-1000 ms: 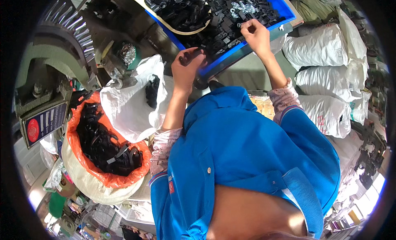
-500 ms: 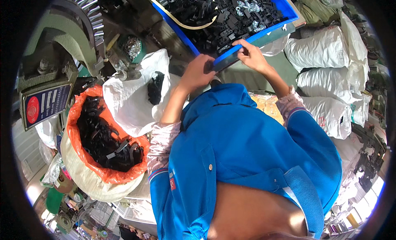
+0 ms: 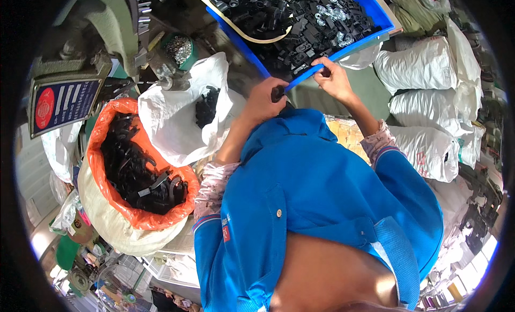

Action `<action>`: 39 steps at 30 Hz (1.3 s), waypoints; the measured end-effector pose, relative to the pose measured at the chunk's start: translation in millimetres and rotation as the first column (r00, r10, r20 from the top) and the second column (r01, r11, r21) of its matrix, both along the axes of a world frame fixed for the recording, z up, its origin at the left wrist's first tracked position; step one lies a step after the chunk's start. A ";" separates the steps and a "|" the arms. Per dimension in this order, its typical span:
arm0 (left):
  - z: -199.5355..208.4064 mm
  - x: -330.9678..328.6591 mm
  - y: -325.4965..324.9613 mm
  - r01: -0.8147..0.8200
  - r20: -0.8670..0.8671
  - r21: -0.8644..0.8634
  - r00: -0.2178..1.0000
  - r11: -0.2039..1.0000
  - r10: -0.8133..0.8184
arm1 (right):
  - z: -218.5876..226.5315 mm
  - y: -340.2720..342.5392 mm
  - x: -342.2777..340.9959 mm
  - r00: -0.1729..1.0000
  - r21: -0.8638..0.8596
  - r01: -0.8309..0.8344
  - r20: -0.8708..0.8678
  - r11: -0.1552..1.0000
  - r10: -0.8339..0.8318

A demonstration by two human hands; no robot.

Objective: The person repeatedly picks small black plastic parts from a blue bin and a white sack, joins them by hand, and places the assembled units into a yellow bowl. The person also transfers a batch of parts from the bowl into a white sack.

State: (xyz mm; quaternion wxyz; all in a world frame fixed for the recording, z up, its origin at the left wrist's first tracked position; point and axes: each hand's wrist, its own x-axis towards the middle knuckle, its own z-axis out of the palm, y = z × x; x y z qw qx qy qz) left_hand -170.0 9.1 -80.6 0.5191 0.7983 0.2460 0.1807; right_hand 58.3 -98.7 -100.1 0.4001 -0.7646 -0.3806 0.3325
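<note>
A blue tray [image 3: 370, 35] full of small black plastic parts [image 3: 306, 30] and silvery springs [image 3: 328, 14] lies at the top. At its near corner is my left hand [image 3: 263, 102], fingers curled round a small black part [image 3: 278, 93] whose exact kind I cannot make out. To its right, my right hand [image 3: 337, 82] grips the tray's near rim, thumb and forefinger bent over the edge; a dark spot between these fingers is too small to name. A cream curved strip [image 3: 252, 39] lies across the parts in the tray.
Left of me stand an orange-lined sack [image 3: 96, 162] of black parts and a white sack [image 3: 166, 119] with more. A green bowl [image 3: 189, 61] holds small metal pieces beside a green machine [image 3: 115, 28]. Stuffed white sacks [image 3: 418, 65] are stacked on the right.
The whole view has shifted slightly. My right forefinger, stretched along the rim before, is now bent over it. The black part in my left hand shows more clearly.
</note>
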 end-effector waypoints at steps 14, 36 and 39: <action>59.8 -42.2 5.1 -0.403 0.185 -0.361 0.853 0.841 0.488 | 123.2 65.4 -78.7 0.865 0.400 -0.317 -0.249 0.860 0.435; 49.9 -112.5 -18.3 -0.865 0.401 -0.173 0.375 0.471 0.836 | 94.1 151.3 -162.9 0.405 0.470 -0.757 -0.207 0.454 0.891; 48.0 -108.5 -18.4 -0.813 0.436 -0.449 0.162 0.370 0.885 | 86.4 121.3 -176.3 0.538 0.466 -0.755 0.040 0.461 0.842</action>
